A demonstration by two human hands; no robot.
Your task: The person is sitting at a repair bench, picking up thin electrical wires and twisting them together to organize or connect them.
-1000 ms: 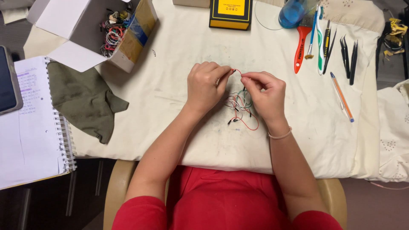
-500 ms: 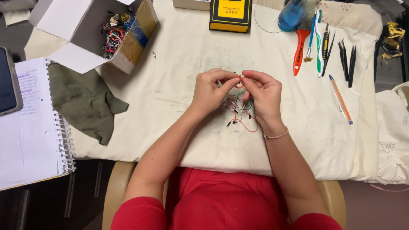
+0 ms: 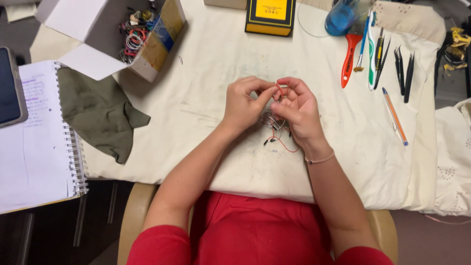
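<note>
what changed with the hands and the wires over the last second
The left hand and right hand closed together, fingertips now meeting on the thin red wire above the wire bundle. Both kept their hold. The tools, box and notebook lie as before.

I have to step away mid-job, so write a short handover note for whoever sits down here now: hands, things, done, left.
Left hand: fingertips pinch a thin red wire, raised above the cloth.
Right hand: pinches the same wire from the other side, fingertips nearly touching the left's.
Loose wires hang and lie under the hands on the cloth.
Box of spare wires far left; tweezers and pen at right.
Done: one wire picked up in both hands.
Left: the other wires lie loose and untouched.
</note>
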